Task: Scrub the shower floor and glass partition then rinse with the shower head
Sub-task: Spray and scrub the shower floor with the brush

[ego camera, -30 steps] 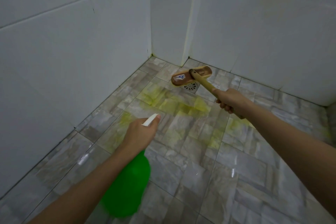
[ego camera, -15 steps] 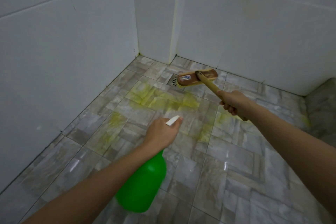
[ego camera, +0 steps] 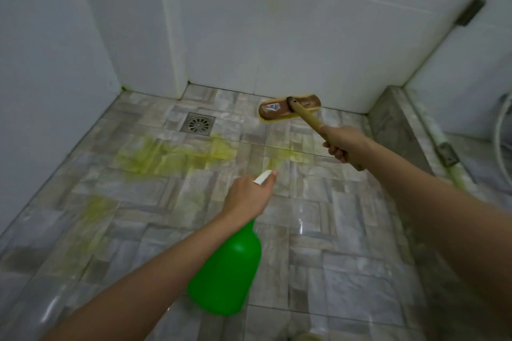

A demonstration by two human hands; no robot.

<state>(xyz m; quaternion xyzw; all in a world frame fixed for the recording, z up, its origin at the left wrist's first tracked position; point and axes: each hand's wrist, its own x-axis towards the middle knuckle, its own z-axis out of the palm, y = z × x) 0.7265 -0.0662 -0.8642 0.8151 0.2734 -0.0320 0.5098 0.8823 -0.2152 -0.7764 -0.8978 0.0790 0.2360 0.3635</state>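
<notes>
grips brush handle in curled right hand, head low on floor by back wall, bristles mostly hidden. wraps left hand round bottle top; trigger hidden, only white nozzle tip showing. blurred hose, cut off at right edge. yellow smears beside drain.

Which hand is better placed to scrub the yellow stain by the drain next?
Probably right: the right hand grips the brush handle; the left hand holds the spray bottle.

brush right of drain, against wall
</notes>
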